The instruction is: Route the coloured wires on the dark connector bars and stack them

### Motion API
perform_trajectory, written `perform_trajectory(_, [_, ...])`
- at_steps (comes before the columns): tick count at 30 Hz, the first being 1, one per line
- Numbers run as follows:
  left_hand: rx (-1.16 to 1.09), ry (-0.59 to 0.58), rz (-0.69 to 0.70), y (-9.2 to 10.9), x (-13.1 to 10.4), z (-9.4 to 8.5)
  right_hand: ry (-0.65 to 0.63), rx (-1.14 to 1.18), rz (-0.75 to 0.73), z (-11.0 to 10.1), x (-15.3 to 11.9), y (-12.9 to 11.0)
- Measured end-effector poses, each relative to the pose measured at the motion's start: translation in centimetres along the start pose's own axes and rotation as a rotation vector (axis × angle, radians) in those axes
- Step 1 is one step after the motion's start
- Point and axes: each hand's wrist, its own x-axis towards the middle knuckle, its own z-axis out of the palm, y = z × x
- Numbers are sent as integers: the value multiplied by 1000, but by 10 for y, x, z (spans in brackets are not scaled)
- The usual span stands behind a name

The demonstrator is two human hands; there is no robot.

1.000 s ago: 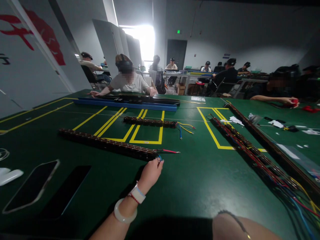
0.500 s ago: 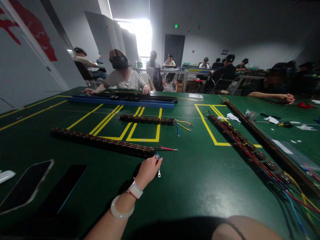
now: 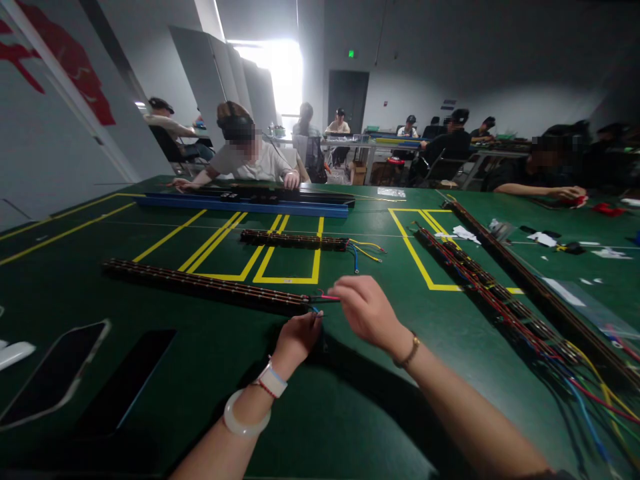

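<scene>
A long black bar of reddish-brown rods and cables (image 3: 200, 280) lies across the green table in front of me, wire leads coming out at its right end. My left hand (image 3: 298, 339) is closed in a pinch at that end, on a blue wire (image 3: 315, 311). My right hand (image 3: 367, 312) reaches over from the right with bent fingers. Its fingertips are at a short red wire (image 3: 327, 297) and hide the end of it. Blur keeps me from seeing whether they grip the wire.
Beyond lies a shorter bar (image 3: 295, 240) with yellow and blue leads. Longer cable bundles (image 3: 490, 287) run along the right. Two dark phone-like slabs (image 3: 55, 373) lie at left. Across the table a person (image 3: 250, 157) sits by a blue rail (image 3: 240, 205); another person's hands (image 3: 573, 193) are at far right.
My right hand has come in from the lower right to the red wire. The left hand stays on the blue wire, its wrist slightly turned.
</scene>
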Motion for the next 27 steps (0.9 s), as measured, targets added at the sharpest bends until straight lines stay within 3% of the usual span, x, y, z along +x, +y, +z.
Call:
perform_trajectory(3, [-67,-6,16,0,-2,-3,-208,6,302,33,8,41])
perform_trajectory(7, [-169,-23,1,-1,-3,-6,-435,110,399,66,-15,63])
perform_trajectory(15, [-274,-6,7,-5,-1,-5,-582,220,410,76,-18,41])
perform_trajectory(20, [-251,11,20,-8,-1,-1,-583,190,379,78,-15,24])
perform_trajectory(23, [-410,-44,6,-10,2,6,-581,87,343,72,-12,18])
perform_trajectory(27, [-781,-193,-102,-8,6,18,-586,-115,287,65,-7,9])
